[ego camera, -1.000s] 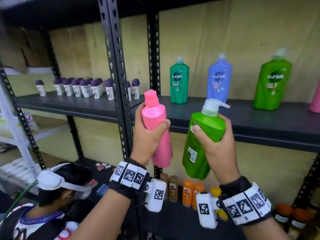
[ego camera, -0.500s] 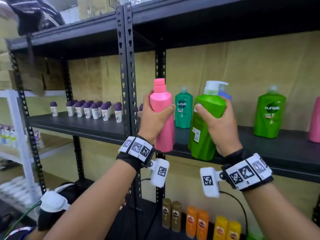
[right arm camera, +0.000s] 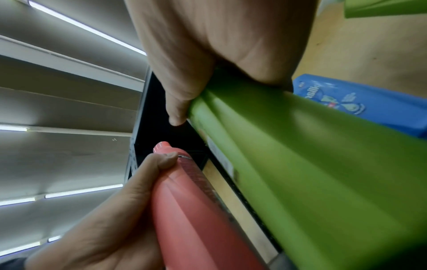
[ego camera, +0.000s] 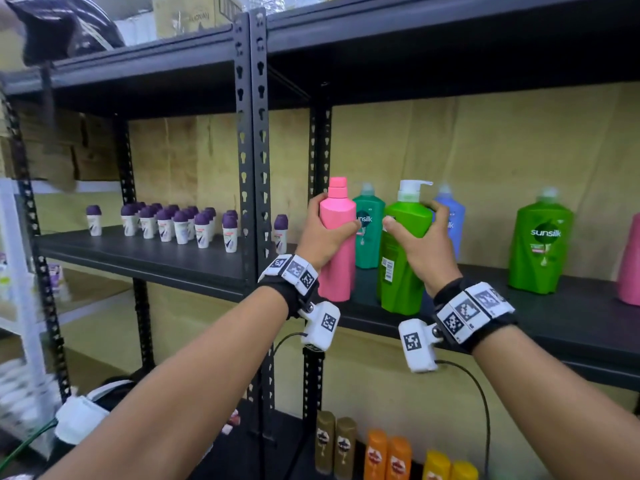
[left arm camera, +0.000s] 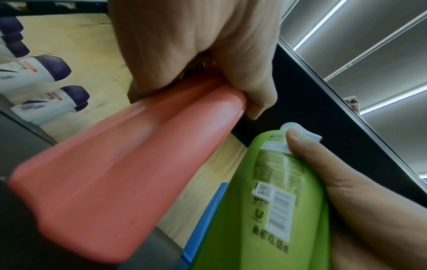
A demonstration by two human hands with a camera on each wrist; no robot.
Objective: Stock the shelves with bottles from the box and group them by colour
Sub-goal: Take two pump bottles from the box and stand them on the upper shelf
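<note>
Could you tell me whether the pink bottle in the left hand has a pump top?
No, the pink bottle held by the left hand has a plain pink cap; the pump sits on the green bottle.

Right hand [right arm camera: 208,45] grips green bottle [right arm camera: 312,173]; pink bottle [right arm camera: 196,210] beside, seemingly apart.

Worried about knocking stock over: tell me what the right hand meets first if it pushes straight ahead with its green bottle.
Probably the blue bottle, right behind the right hand and its green pump bottle; the gap's depth is unclear.

Black wristbands [ego camera: 474,313], white tagged cameras [ego camera: 417,344]
</note>
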